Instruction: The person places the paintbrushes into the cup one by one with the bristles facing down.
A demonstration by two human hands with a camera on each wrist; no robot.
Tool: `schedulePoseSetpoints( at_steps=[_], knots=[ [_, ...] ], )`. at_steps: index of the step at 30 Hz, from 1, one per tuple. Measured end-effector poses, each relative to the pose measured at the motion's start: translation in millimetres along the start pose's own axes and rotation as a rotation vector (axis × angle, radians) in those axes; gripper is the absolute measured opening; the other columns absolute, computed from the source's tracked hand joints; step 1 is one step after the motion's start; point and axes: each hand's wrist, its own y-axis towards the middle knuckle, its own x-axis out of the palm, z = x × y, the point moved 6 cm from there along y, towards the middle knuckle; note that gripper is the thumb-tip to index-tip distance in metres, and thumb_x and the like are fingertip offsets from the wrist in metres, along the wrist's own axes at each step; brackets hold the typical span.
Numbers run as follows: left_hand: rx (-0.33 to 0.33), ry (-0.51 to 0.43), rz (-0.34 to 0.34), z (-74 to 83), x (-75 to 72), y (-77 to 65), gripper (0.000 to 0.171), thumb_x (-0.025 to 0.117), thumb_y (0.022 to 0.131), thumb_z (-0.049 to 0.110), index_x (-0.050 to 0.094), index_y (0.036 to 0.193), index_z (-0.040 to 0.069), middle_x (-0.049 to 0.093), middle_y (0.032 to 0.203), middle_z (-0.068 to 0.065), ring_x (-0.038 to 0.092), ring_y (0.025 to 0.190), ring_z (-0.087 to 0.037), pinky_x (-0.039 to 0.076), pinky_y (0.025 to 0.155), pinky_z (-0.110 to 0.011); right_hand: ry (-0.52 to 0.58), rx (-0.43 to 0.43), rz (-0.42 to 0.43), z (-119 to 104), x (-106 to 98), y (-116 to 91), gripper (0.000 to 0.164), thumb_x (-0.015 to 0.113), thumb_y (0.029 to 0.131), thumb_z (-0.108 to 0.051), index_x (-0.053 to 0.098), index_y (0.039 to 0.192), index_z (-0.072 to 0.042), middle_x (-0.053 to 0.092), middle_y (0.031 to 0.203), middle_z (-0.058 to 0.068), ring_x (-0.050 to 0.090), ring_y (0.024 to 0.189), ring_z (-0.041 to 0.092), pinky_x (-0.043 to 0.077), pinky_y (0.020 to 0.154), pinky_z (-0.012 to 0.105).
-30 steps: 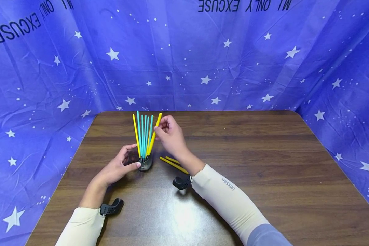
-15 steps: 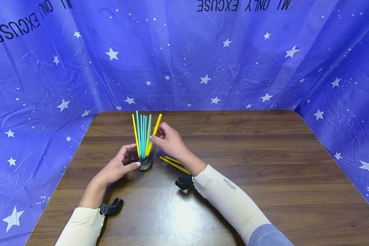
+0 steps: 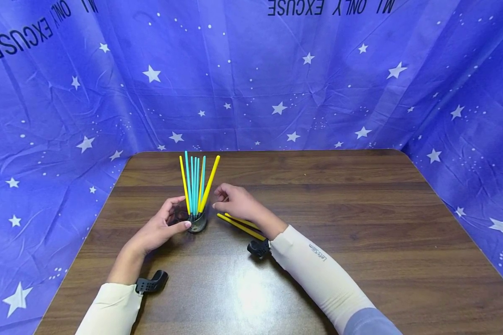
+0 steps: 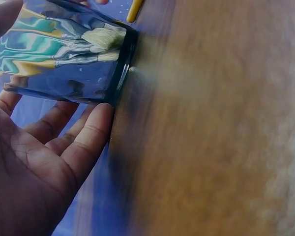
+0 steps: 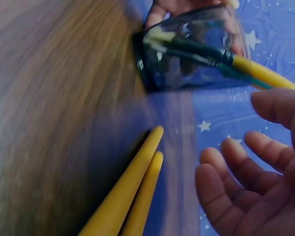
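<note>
Several paintbrushes with turquoise handles (image 3: 191,186) and yellow handles (image 3: 210,184) stand bristles down in a dark clear drinking glass (image 3: 198,225). My left hand (image 3: 155,232) holds this glass from the left, thumb on the near side and fingers behind. The left wrist view shows pale bristles (image 4: 105,39) through the glass wall. My right hand (image 3: 238,204), fingers loosely bent and holding nothing, hovers right of the glass. Below it on the table lie two thin yellow handles (image 5: 123,196), side by side, their far ends hidden under the right wrist.
The wooden table (image 3: 360,223) reaches back to a blue curtain (image 3: 251,83) printed with white stars. Black camera mounts sit on both wrists, the left mount (image 3: 152,282) and the right mount (image 3: 257,249) close over the tabletop.
The right hand has let go of the thick yellow paintbrush, which now leans right in the glass. It has come down toward the yellow handles on the table. The left hand has stayed still.
</note>
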Motion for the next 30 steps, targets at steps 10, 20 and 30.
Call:
schedulePoseSetpoints(
  at_steps=[10,20,30],
  knots=[
    [-0.006,-0.008,0.001,0.7,-0.3,-0.9,0.069,0.067,0.094,0.011,0.026,0.150,0.008,0.039,0.144,-0.025,0.041,0.129,-0.039,0.034,0.101,-0.051,-0.207,0.024,-0.133,18,7,-5,0.024,0.071,0.091,-0.013,0.065,0.112,-0.003,0.065,0.087,-0.001,0.061,0.087,0.014,0.047,0.085,0.031],
    [-0.006,-0.003,0.007,0.7,0.0,-0.5,0.068,0.066,0.094,0.011,0.026,0.149,0.008,0.039,0.144,-0.025,0.041,0.129,-0.040,0.035,0.100,-0.047,-0.253,0.065,-0.164,27,4,-10,0.015,0.071,0.091,-0.011,0.066,0.105,-0.007,0.065,0.087,-0.001,0.059,0.086,0.016,0.047,0.083,0.032],
    [-0.013,0.003,0.012,1.0,-0.1,-1.5,0.068,0.067,0.094,0.012,0.026,0.149,0.008,0.039,0.143,-0.026,0.042,0.128,-0.040,0.034,0.100,-0.050,-0.267,0.080,-0.216,29,4,-16,0.013,0.070,0.089,-0.007,0.069,0.102,-0.009,0.061,0.081,-0.003,0.056,0.078,0.014,0.045,0.075,0.029]
  ],
)
